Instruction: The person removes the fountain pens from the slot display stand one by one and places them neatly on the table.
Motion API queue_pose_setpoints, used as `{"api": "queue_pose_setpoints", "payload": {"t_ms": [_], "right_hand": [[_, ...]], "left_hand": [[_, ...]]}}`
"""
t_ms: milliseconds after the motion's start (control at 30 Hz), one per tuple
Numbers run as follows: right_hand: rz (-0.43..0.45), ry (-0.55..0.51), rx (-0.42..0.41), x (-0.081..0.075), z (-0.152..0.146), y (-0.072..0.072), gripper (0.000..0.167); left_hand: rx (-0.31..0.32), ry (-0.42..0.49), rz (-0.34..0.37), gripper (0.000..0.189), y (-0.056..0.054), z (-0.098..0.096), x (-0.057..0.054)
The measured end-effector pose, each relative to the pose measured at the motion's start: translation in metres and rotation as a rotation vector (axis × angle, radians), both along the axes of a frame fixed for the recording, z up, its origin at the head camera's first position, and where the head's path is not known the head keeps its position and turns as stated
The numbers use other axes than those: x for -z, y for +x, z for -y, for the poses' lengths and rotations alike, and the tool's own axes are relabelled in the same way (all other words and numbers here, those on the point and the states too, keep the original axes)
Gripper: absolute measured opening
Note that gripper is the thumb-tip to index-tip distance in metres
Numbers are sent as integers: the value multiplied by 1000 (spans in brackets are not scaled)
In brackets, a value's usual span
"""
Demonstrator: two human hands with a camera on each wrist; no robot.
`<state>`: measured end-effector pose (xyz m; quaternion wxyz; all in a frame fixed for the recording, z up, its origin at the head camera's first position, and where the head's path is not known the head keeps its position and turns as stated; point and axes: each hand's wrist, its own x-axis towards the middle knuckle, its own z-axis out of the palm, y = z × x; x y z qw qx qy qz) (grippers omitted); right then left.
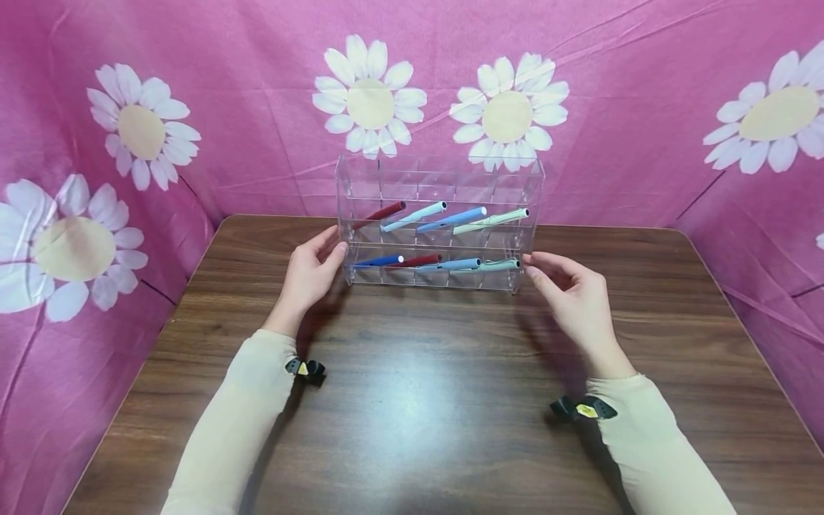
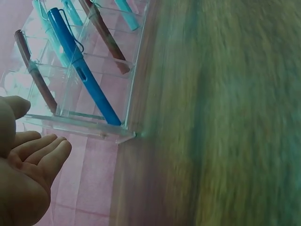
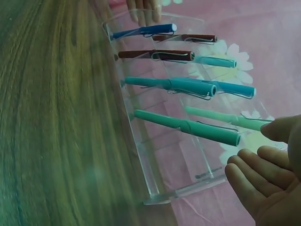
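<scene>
A clear acrylic pen rack (image 1: 431,286) stands near the back of the table, with pens lying slanted in two of its tiers. In the lower tier are a blue pen (image 1: 381,262), a dark red pen (image 1: 421,261), a light blue pen (image 1: 460,265) and a green pen (image 1: 496,265). Above them lie another dark red pen (image 1: 386,212), a pale blue one, a mid-blue one and a pale green pen (image 1: 492,221). My left hand (image 1: 312,268) is at the rack's left side, fingers extended, thumb apart. At the right side, my right hand (image 1: 576,300) has its fingertips beside the end wall.
The brown wooden table (image 1: 399,400) stretches in front of the rack. A pink cloth (image 1: 257,136) with large white daisies hangs behind and on both sides. Black straps with small devices circle both sleeved wrists. The rack's top tier shows no pens.
</scene>
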<state>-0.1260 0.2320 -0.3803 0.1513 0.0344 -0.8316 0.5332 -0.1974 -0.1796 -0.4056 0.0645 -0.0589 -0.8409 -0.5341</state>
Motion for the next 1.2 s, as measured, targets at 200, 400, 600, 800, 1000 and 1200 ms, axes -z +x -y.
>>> {"api": "queue_pose_setpoints", "payload": {"t_ms": [200, 400, 600, 800, 1000, 1200], "right_hand": [[55, -2, 24, 7, 6, -7, 32], [84, -64, 23, 16, 12, -11, 32], [124, -223, 3, 21, 19, -15, 33], [122, -272, -7, 23, 24, -18, 33], [100, -307, 1, 24, 29, -19, 30], [80, -313, 18, 24, 31, -19, 28]], "left_hand": [[-27, -32, -16, 48, -3, -8, 0], [-70, -55, -31, 45, -3, -15, 1], [-93, -58, -37, 43, -3, -18, 2], [-107, -75, -48, 42, -3, -20, 3], [-107, -78, -48, 42, -4, -19, 5], [-117, -63, -45, 39, -5, -17, 8]]}}
